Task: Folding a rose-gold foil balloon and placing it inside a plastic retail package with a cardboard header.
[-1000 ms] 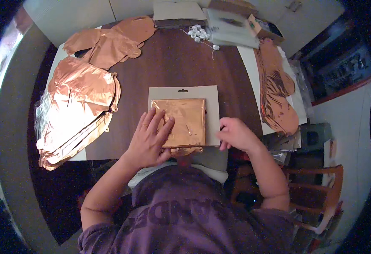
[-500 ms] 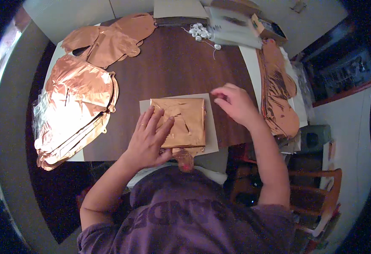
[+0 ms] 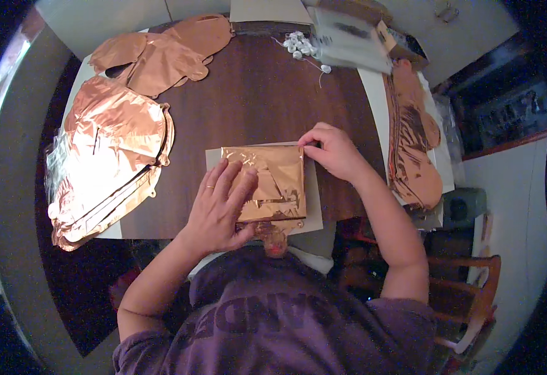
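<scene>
A folded copper-gold foil balloon (image 3: 276, 175) lies as a square packet on a pale card sheet (image 3: 314, 209) at the table's near edge. Its narrow tail end (image 3: 276, 242) hangs out toward me. My left hand (image 3: 218, 209) is open, its fingers stretched flat over the packet's left side, with a ring on one finger. At the packet's far right corner, my right hand (image 3: 331, 149) closes thumb and forefinger in a pinch on the foil edge. The pinched bit is mostly covered by the fingertips.
Stacks of flat foil balloons lie on the left (image 3: 114, 137), the far left (image 3: 173, 53) and the right (image 3: 411, 144) of the brown table (image 3: 267, 103). White ribbon spools (image 3: 299, 45), clear plastic bags (image 3: 351, 40) and an open box (image 3: 401, 44) sit at the back. A wooden chair (image 3: 489, 294) stands right.
My right hand has moved left and toward me, from beside the packet to pinching its far right corner. My left hand stays on the foil, nearly still.
</scene>
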A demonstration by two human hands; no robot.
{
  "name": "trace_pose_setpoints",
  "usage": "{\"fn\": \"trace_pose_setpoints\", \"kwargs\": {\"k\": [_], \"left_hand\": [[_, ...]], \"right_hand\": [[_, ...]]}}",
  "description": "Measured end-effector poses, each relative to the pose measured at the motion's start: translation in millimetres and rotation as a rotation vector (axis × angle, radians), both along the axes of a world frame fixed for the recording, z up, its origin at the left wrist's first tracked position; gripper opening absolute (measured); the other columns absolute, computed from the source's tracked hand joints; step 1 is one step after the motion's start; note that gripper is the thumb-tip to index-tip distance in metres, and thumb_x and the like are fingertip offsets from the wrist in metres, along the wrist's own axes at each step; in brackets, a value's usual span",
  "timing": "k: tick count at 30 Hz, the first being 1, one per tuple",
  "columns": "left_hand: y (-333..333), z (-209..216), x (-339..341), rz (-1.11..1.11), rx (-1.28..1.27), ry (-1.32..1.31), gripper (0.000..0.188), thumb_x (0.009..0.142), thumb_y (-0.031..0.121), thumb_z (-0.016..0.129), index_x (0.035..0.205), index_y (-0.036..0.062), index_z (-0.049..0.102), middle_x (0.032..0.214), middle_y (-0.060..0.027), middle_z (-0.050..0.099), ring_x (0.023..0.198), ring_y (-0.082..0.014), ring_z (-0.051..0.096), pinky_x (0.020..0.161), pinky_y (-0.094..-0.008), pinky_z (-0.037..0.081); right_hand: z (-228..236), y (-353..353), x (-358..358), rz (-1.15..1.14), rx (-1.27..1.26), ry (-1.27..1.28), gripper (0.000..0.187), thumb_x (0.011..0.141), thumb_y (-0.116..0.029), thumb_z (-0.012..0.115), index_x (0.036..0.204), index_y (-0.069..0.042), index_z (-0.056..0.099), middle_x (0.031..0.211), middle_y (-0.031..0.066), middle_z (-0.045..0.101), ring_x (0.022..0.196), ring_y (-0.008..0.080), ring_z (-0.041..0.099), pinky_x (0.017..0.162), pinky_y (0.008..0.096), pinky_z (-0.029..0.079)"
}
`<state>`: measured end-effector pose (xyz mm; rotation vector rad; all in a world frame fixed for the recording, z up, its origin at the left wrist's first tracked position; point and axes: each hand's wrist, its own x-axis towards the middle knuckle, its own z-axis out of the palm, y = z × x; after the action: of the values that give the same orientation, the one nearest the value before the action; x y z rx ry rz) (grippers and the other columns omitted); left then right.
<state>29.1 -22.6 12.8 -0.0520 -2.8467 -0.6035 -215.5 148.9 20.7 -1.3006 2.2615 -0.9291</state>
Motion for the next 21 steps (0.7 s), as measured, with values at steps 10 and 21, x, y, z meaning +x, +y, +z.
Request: {"fn": "trace_pose_setpoints", "kwargs": {"k": [10, 21], "left_hand": [[2, 3, 1, 0.012, -0.008, -0.013, 0.086, 0.075, 0.049, 0.065, 0.145, 0.0090, 0.035, 0.144, -0.0267, 0.033, 0.134, -0.0472, 0.032, 0.110, -0.0559, 0.027], [2, 4, 3, 0.010, -0.037, -0.033, 0.087, 0.072, 0.050, 0.066, 0.143, 0.0086, 0.037, 0.145, -0.0252, 0.033, 0.134, -0.0456, 0.033, 0.110, -0.0555, 0.026]], "right_hand": [[19, -8, 3, -0.062, 0.255, -0.133, 0.019, 0.081, -0.015, 0.068, 0.088, 0.002, 0.069, 0.075, 0.0100, 0.068, 0.067, 0.0145, 0.061, 0.065, 0.0318, 0.049], [19, -1, 4, 0.017, 0.125, -0.201, 0.019, 0.083, -0.013, 0.067, 0.093, 0.002, 0.069, 0.080, 0.0072, 0.068, 0.072, 0.0130, 0.061, 0.068, 0.0291, 0.049]]}}
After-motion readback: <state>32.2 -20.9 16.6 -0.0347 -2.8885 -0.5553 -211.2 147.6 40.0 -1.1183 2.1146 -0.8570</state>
